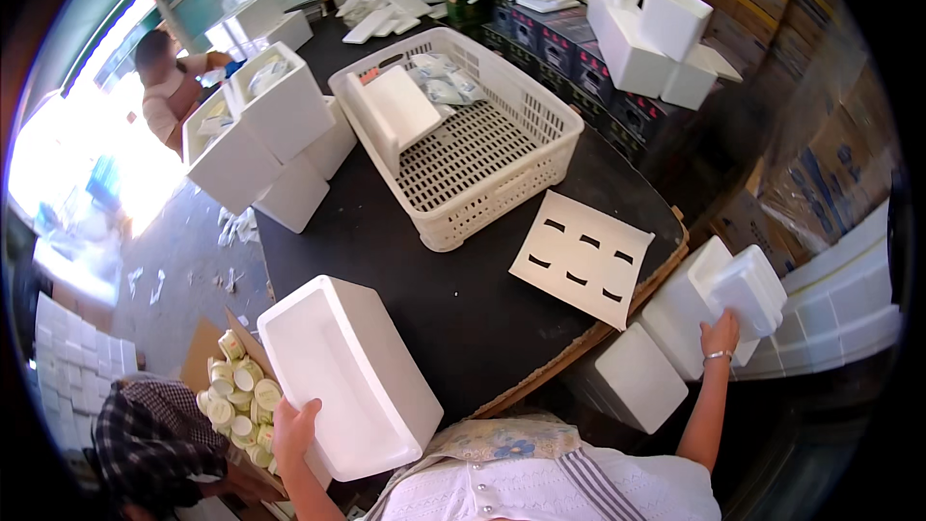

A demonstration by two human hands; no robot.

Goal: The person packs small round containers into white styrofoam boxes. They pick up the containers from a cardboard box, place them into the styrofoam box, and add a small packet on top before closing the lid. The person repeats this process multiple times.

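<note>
My left hand (295, 427) grips the rim of a white foam box (362, 376), thumb over the edge. The box is tilted on the near left of the dark tabletop (434, 318), its hollow side towards me. Out to the right, beyond the table edge, my right hand (721, 336) has hold of a white foam lid (749, 289), slightly blurred. The lid is above a stack of white foam boxes (673, 325); its underside is hidden. Between my hands, a white sheet with several curved slots (582, 260) lies near the table's right edge.
A white plastic crate (499, 195) holds foam pieces and printed packets (445, 79). Foam boxes with packets (282, 108) are stacked at the table's left edge. Lidded tubs (242, 398) fill a carton beside a bending person (159, 441). Another person (170, 87) is behind the stacked boxes.
</note>
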